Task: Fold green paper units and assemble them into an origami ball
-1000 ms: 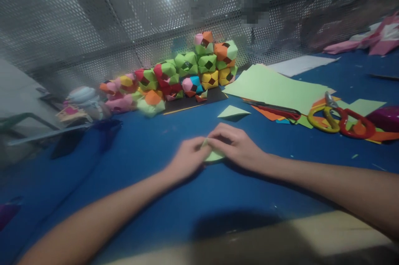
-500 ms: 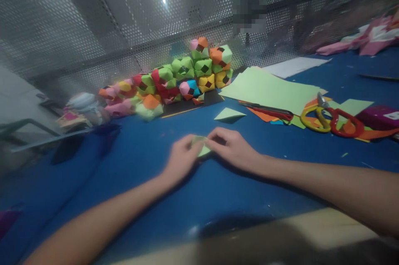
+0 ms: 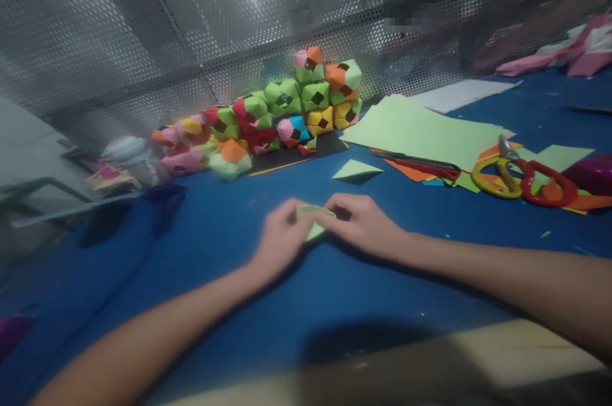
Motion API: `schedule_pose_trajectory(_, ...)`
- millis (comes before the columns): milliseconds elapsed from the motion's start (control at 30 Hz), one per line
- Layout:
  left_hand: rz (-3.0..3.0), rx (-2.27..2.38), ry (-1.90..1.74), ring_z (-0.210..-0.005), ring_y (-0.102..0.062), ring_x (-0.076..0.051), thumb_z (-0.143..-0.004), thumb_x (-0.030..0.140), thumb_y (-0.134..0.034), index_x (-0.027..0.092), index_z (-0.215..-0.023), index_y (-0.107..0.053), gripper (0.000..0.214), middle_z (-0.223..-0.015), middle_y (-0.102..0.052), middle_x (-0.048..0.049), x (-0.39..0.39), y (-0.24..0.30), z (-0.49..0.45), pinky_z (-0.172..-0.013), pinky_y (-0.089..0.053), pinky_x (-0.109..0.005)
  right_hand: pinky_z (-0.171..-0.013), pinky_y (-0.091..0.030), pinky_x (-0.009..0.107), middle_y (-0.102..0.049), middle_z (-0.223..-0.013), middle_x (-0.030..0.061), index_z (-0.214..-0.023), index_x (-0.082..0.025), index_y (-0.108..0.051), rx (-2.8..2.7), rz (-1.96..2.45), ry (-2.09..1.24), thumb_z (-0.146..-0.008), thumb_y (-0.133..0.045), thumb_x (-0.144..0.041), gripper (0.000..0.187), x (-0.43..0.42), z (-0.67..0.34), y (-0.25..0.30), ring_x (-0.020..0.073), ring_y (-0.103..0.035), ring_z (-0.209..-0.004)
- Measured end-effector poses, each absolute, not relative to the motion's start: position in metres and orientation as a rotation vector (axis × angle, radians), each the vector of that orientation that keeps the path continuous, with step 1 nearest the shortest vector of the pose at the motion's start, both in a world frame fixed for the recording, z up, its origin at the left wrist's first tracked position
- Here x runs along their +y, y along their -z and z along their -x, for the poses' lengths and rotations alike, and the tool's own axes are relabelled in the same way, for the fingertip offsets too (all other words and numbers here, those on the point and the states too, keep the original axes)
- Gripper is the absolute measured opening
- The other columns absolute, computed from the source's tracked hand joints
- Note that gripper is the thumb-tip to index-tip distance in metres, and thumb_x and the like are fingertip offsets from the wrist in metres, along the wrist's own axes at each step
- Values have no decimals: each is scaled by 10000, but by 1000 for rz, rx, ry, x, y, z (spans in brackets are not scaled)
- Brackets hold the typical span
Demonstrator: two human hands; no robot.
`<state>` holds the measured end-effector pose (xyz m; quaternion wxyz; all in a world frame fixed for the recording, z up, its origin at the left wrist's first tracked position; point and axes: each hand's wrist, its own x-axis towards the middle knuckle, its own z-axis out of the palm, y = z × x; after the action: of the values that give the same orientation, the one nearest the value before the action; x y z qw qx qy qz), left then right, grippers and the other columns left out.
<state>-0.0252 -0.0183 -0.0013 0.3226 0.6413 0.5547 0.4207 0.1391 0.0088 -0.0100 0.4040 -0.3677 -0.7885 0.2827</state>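
Observation:
My left hand and my right hand meet over a small folded piece of light green paper on the blue table. Fingers of both hands are closed and pinch the paper from either side. Much of the paper is hidden under the fingers. A second folded light green triangle lies on the table just beyond my hands.
A stack of coloured paper cubes stands against the perforated metal wall at the back. Light green sheets, orange scraps and yellow and red scissors lie to the right. A magenta object sits at the right edge. Pink paper lies far right.
The green paper has been folded up smaller between my fingers and lifted slightly off the table. Both hands stay close together in the same spot.

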Motion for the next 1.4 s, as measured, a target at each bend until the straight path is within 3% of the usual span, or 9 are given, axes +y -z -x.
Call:
schedule_pose_trajectory(400,-1619,1395,-1069,-793,-592,-155,-836,386,-536,163,-860,-698,276,-879,-694,-39,-20,-3,27,-725,-438,-252,-547,-339,225,-545,-594,-10,-615,-170,-512,-2007,897,-661,-852,-490,-254,253,9,-143,11,102,-478,-563)
schedule_pose_trajectory(600,-1682,1444,-1092,-902,-607,-177,-845,385,-529,188,-922,-724,288,-959,-707,-43,-21,-7,27,-829,-434,-277,-556,-344,223,-547,-601,-11,-615,-170,-522,-2027,849,-652,-856,-491,-221,248,11,-143,12,99,-477,-565)
schedule_pose_trajectory(733,-1758,1447,-1108,-898,-605,-172,-822,342,-570,205,-996,-701,257,-992,-694,-42,-18,-4,29,-816,-443,-283,-549,-344,223,-541,-595,-13,-618,-169,-525,-2031,852,-639,-859,-495,-218,248,12,-143,13,98,-472,-559)
schedule_pose_trajectory(1000,-1781,1472,-1033,-757,-585,-146,-798,263,-580,169,-812,-687,142,-808,-686,-24,-18,-3,29,-710,-434,-256,-593,-381,243,-603,-717,26,-773,-153,-611,-2059,824,-642,-866,-538,-288,180,12,-143,13,121,-521,-639)
schedule_pose_trajectory(1133,-1798,1430,-1020,-729,-565,-140,-804,264,-569,156,-756,-661,150,-768,-664,-24,-19,-3,29,-686,-421,-251,-638,-386,260,-607,-716,31,-749,-163,-609,-2085,777,-537,-892,-482,-222,199,12,-142,13,129,-522,-666)
schedule_pose_trajectory(1400,-1620,1499,-1179,-729,-556,-131,-764,269,-600,153,-782,-646,126,-791,-647,-21,-15,1,33,-680,-423,-245,-617,-394,236,-598,-755,29,-794,-147,-591,-1969,850,-641,-861,-515,-196,112,12,-139,8,120,-527,-664)
